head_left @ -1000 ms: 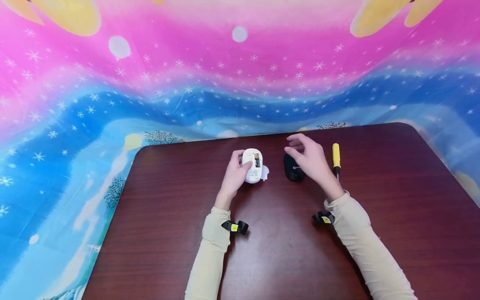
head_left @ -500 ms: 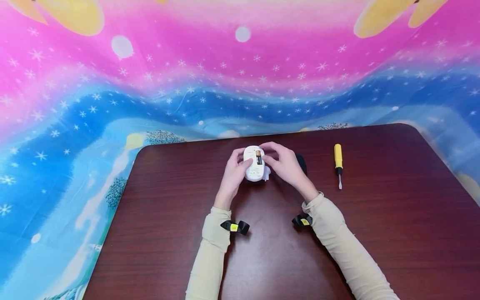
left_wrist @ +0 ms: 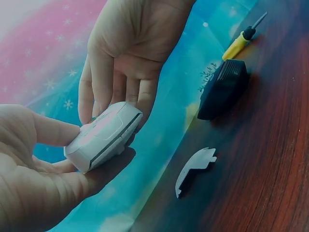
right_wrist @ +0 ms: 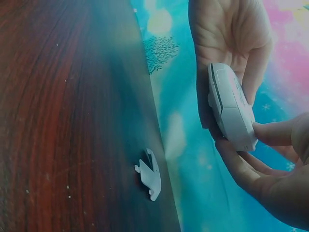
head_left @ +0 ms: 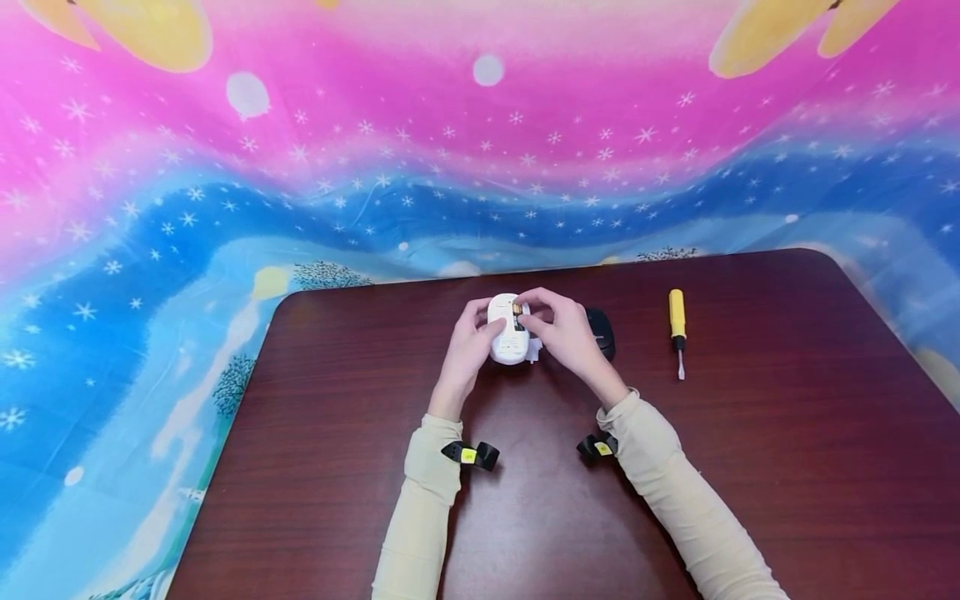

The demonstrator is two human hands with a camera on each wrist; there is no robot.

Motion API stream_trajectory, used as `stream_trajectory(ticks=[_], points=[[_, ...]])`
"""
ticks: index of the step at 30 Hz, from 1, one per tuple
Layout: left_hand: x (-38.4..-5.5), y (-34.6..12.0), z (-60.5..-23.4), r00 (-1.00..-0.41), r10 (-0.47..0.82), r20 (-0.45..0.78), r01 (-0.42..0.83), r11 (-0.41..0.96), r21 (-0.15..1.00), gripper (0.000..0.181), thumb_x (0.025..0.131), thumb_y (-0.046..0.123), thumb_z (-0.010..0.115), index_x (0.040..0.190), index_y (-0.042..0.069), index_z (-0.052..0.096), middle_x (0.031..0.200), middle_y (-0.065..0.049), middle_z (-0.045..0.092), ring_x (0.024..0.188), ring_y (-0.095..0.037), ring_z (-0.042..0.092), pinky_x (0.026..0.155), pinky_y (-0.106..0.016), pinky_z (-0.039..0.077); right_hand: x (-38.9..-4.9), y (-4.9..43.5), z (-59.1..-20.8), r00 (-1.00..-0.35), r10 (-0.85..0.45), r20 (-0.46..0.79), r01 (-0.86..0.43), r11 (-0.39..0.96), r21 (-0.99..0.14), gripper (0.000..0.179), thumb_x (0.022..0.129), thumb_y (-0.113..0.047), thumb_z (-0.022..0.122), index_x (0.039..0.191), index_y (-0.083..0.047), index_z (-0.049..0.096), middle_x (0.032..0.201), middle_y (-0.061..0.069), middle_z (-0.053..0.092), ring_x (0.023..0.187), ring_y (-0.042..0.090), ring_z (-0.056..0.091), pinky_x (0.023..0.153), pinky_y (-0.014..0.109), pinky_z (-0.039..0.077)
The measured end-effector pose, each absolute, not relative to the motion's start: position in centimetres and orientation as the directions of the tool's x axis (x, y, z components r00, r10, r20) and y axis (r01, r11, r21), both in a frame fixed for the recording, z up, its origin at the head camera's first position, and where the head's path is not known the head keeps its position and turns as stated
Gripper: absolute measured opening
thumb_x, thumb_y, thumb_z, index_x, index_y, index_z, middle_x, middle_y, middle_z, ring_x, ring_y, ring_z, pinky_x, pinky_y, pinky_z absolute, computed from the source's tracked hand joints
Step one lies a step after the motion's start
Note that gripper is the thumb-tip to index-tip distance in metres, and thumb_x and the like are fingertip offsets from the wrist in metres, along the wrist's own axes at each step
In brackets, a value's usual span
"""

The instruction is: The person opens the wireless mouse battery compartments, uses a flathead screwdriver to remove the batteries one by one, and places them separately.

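My left hand [head_left: 471,342] grips a white computer mouse [head_left: 507,348], underside up, with its thumb on that face. A battery [head_left: 517,309] shows in the mouse's uncovered compartment. From the other side my right hand [head_left: 566,329] holds the mouse's edge, thumb and index finger right at the compartment. In the right wrist view, the right thumb lies on the mouse [right_wrist: 234,113] with fingers behind it. The wrist views show the mouse raised above the table, its batteries hidden there. A loose white battery cover [left_wrist: 195,166] lies on the table below the mouse.
A black computer mouse [head_left: 602,330] sits just right of my right hand, partly hidden by it. Farther right lies a yellow-handled screwdriver [head_left: 677,318], tip toward me. A patterned cloth [head_left: 420,183] hangs along the far edge of the dark wooden table [head_left: 360,358].
My right hand has come left from over the black mouse to the white one, its fingertips now covering part of the battery compartment. The left hand keeps its grip.
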State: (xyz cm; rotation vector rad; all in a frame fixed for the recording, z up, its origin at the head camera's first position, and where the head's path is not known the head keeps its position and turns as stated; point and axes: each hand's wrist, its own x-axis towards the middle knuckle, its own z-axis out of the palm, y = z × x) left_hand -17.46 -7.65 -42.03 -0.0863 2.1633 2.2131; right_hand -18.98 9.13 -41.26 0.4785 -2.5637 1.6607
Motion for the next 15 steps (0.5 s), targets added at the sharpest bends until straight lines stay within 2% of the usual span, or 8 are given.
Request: stream_trajectory(ticks=[6, 11, 15], points=[[-17.42, -7.78, -42.03, -0.997, -0.014, -0.081, -0.082, 0.049, 0.995, 0.037, 0.099, 0.002, 0.060, 0.135, -0.004, 0.057, 0.130, -0.024, 0.063, 0.112, -0.031, 0.060, 0.092, -0.034, 0.049, -19.00, 9.08, -41.49, -0.954, -0.230, 0.192, -0.270, 0.381, -0.884, 0.021, 0.097, -0.003, 0.071, 0.118, -0.005, 0.072, 0.114, 0.014, 0.073, 0.092, 0.027, 0.073, 0.079, 0.043, 0.057], [-17.36, -7.90, -41.97, -0.998, -0.009, -0.068, -0.068, 0.099, 0.993, 0.037, 0.098, 0.002, 0.063, 0.134, -0.005, 0.059, 0.126, -0.024, 0.065, 0.109, -0.035, 0.064, 0.089, -0.033, 0.051, -19.00, 9.06, -41.44, -0.955, -0.233, 0.182, -0.267, 0.410, -0.872, 0.021, 0.096, -0.001, 0.070, 0.116, -0.003, 0.071, 0.115, 0.015, 0.073, 0.094, 0.028, 0.073, 0.081, 0.043, 0.057], [-17.26, -8.03, -41.83, -0.999, -0.002, -0.046, -0.046, 0.173, 0.984, 0.035, 0.096, 0.003, 0.067, 0.130, -0.005, 0.061, 0.120, -0.024, 0.068, 0.106, -0.035, 0.067, 0.084, -0.030, 0.052, -19.09, 9.01, -41.40, -0.954, -0.236, 0.183, -0.272, 0.437, -0.857, 0.019, 0.094, 0.002, 0.069, 0.113, -0.002, 0.071, 0.111, 0.014, 0.073, 0.091, 0.028, 0.074, 0.077, 0.041, 0.057]])
